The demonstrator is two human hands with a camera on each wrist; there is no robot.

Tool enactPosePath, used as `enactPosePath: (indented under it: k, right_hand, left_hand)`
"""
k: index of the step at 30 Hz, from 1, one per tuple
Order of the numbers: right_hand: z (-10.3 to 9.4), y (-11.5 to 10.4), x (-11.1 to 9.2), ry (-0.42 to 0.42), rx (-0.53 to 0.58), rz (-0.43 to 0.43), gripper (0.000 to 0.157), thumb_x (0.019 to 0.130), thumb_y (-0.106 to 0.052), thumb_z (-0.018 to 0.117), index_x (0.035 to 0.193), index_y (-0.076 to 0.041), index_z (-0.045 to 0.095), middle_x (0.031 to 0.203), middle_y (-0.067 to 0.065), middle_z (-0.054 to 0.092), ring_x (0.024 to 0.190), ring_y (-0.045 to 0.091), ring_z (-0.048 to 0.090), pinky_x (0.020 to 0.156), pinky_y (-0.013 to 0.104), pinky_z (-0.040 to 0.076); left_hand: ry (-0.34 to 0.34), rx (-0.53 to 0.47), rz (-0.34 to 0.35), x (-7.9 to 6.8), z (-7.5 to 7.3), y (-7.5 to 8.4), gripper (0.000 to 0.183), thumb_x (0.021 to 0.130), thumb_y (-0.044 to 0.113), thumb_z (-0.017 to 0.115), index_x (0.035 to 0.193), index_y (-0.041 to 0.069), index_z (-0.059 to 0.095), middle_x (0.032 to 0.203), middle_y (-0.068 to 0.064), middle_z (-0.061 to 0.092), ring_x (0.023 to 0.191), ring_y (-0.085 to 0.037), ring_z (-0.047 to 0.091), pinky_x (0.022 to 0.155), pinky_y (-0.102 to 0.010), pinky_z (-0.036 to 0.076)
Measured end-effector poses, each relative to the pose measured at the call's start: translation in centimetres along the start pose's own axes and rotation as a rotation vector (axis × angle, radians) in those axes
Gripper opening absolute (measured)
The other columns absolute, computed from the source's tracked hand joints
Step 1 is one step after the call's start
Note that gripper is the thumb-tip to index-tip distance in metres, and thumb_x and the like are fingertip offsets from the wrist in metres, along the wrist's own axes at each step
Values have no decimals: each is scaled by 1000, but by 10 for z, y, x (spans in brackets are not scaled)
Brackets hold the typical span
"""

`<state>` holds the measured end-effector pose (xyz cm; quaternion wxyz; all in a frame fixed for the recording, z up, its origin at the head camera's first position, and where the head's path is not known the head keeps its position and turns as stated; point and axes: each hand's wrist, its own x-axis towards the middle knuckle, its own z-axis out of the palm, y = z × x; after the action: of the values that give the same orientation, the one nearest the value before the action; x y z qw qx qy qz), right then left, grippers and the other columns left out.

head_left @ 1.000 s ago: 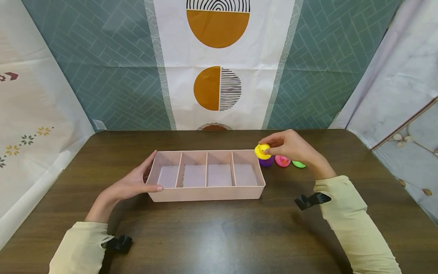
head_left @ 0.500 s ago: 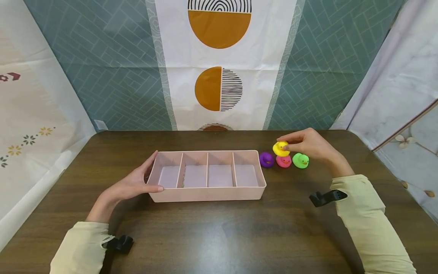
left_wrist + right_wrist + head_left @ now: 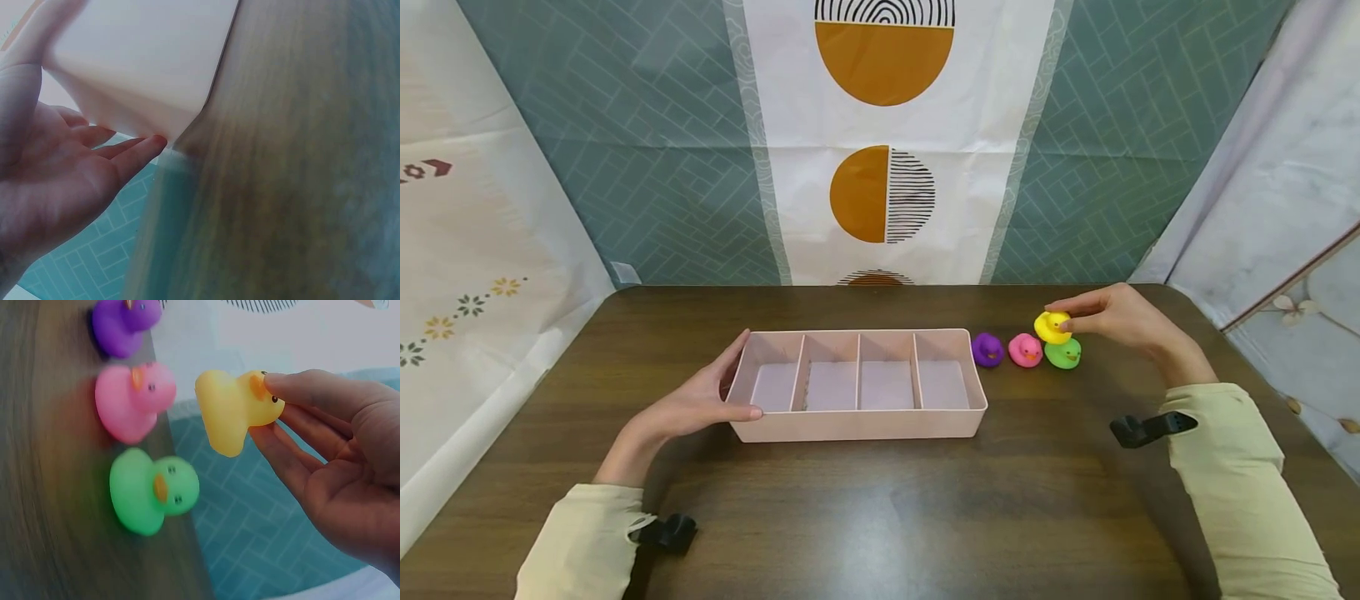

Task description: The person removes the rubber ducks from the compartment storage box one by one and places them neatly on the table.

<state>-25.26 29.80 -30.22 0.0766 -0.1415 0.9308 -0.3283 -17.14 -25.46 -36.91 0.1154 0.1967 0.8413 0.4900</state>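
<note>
My right hand (image 3: 1116,321) pinches a yellow rubber duck (image 3: 1052,327) by the head between thumb and fingers, held above the table. In the head view it overlaps the top of a green rubber duck (image 3: 1063,354). The right wrist view shows the yellow duck (image 3: 228,409) raised apart from the green one (image 3: 140,490). A pink duck (image 3: 1025,351) and a purple duck (image 3: 988,350) sit to the left in a row. My left hand (image 3: 696,396) grips the left end of a pale pink divided box (image 3: 857,425), thumb at the front wall, fingers at the left side.
The box stands on a dark wooden table (image 3: 850,517), its right end close to the purple duck. Dividers split it into several compartments with nothing in them. A patterned cloth (image 3: 685,208) hangs behind the table's back edge. Black cameras are strapped to both wrists.
My right hand has carried the yellow duck rightward, from beside the box's right end, past the purple and pink ducks, to above the green one. My left hand stays on the box.
</note>
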Motion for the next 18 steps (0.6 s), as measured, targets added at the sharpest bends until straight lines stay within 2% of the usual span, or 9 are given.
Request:
enactPosePath:
  k: [2,5,10,13,18]
  right_hand:
    - [-4,4,-1,4,-11,13,45,88,-28,72,124,-3,65,120,18,65,114,33,54,90,42,42]
    - [-9,11,-4,15,-25,23,45,88,-28,72,124,-2,65,119,18,65,111,29,55,87,36,43]
    - [-15,22,-9,41,-20,21,43,88,-25,73,121,1,66,115,17,67,97,8,58,78,21,46]
    - [-18,29,-10,44,-16,28,43,89,-25,71,122,2,65,116,18,66,92,2,57,77,20,46]
    - [-22,45,-12,42,4,62,46,92,-27,67,126,4,62,121,21,63,92,4,57,80,24,48]
  left_hand:
    - [0,0,2,0,-1,0,112,80,19,77,154,5,-6,149,-26,22,123,-38,36,96,-36,41]
    - [-2,-1,4,0,0,0,112,80,18,77,154,5,-6,149,-26,22,123,-39,37,97,-41,40]
    - [2,1,-3,1,1,-1,112,80,18,78,154,5,-5,150,-26,21,124,-39,36,98,-38,40]
    - [4,0,-3,0,0,-1,112,80,18,78,154,6,-5,150,-26,21,124,-38,36,96,-31,41]
    - [5,0,-6,0,0,-1,111,80,18,77,154,6,-5,149,-26,22,123,-39,37,95,-32,41]
